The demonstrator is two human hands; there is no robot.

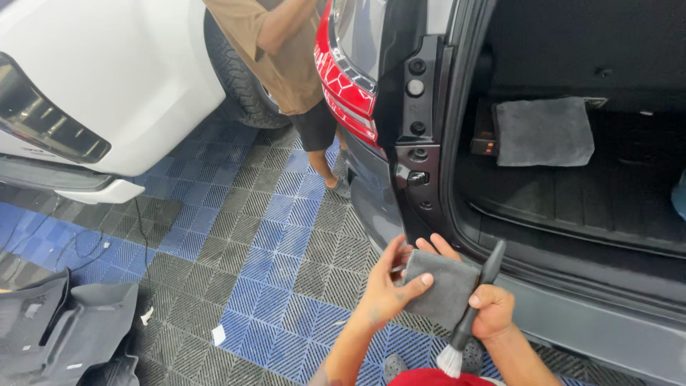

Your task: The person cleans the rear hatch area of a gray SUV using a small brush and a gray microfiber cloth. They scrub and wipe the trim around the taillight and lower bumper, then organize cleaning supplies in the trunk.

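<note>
Tiled floor (pixel 271 243) open left; hands hold cloth (pixel 446 286), brush (pixel 475 304)

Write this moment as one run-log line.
left hand: folding grey cloth | right hand: holds detailing brush, bristles down | place: open car boot sill

Open path ahead into the cargo bay; left side crowded.

Both hands sit low at the sill: left hand (pixel 389 286) and right hand (pixel 491 311) share a folded grey cloth (pixel 446 286), the right also gripping a black detailing brush (pixel 471 314). Above the sill the cargo floor (pixel 572 193) is open, except a grey towel (pixel 544 131) lying flat at the back. Door pillar (pixel 414 121) blocks the left edge. A second person (pixel 293 64) stands between tail light (pixel 343 86) and white car (pixel 107 78). Floor mats (pixel 64 332) piled far left.
</note>
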